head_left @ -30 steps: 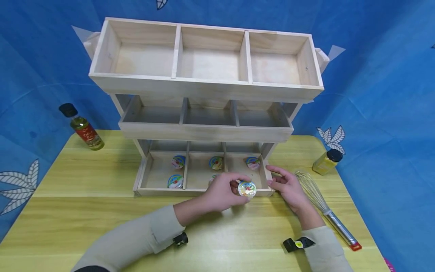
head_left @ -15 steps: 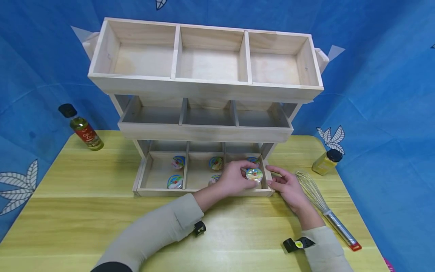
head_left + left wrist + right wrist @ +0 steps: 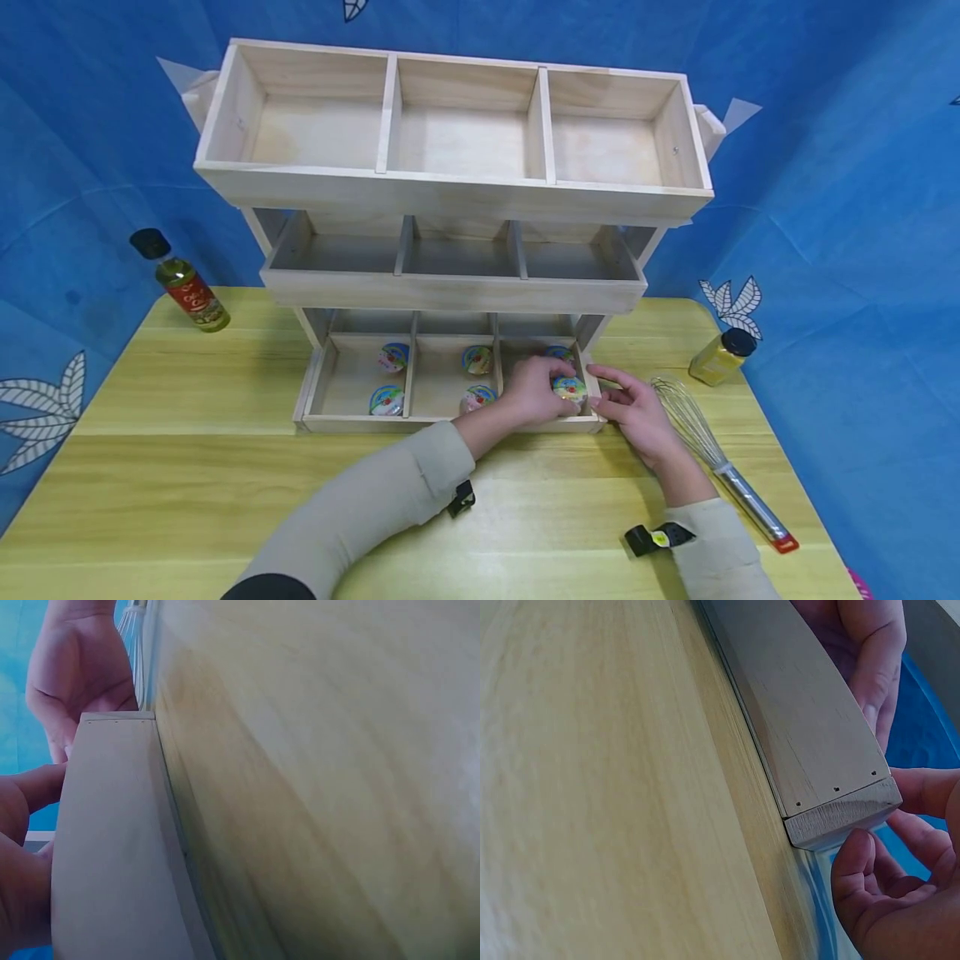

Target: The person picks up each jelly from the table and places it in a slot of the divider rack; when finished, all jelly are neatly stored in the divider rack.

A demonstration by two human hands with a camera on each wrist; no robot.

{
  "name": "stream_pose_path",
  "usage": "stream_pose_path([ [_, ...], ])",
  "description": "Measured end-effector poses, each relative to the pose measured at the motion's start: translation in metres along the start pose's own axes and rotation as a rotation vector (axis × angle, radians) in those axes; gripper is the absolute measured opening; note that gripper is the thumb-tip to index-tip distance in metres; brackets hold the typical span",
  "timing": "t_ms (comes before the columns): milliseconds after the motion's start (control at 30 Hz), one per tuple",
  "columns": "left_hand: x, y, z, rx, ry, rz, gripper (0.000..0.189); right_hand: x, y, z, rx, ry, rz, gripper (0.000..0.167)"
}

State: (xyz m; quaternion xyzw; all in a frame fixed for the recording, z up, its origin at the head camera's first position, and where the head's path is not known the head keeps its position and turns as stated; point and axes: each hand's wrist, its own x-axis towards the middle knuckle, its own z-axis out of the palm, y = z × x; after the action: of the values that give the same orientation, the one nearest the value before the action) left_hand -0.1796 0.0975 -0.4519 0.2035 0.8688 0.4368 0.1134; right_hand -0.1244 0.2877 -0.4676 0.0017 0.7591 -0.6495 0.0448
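Note:
My left hand point(image 3: 534, 393) reaches into the right compartment of the lowest tray point(image 3: 450, 425) of a wooden rack. Between its thumb and fingers it holds a small jelly cup point(image 3: 572, 390) with a printed foil lid, lid up. Behind the fingers a similar cup point(image 3: 559, 356) is partly hidden. At the tray's right end my right hand point(image 3: 636, 410) grips the side wall, index finger at the top and thumb at the outer face point(image 3: 847, 817). The left wrist view shows left fingers point(image 3: 41, 787) behind the front board point(image 3: 112, 840), which hides the held cup.
Foil-lidded cups lie in the left point(image 3: 386, 400) and middle compartments point(image 3: 477, 360). Two upper tiers point(image 3: 453, 292) overhang the lowest tray. A whisk point(image 3: 720, 462) and a yellow, black-capped jar point(image 3: 722, 357) are at the right. An oil bottle point(image 3: 187, 287) stands at the far left.
My left hand has carried the jelly cup rightward and back, from over the tray's front edge down into the right compartment. The right hand has stayed at the tray's end.

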Motion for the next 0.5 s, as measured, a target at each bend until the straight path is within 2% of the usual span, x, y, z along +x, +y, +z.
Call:
stream_pose_path([
  [167,0.0015,-0.0007,0.0026,0.011,-0.016,-0.043,0.047,0.0001,-0.0004,0.0003,-0.001,0.001,0.002,0.050],
  [500,0.0015,-0.0016,0.0006,-0.007,-0.081,-0.073,0.034,-0.0006,-0.0024,0.0009,-0.012,0.004,0.014,0.051],
])
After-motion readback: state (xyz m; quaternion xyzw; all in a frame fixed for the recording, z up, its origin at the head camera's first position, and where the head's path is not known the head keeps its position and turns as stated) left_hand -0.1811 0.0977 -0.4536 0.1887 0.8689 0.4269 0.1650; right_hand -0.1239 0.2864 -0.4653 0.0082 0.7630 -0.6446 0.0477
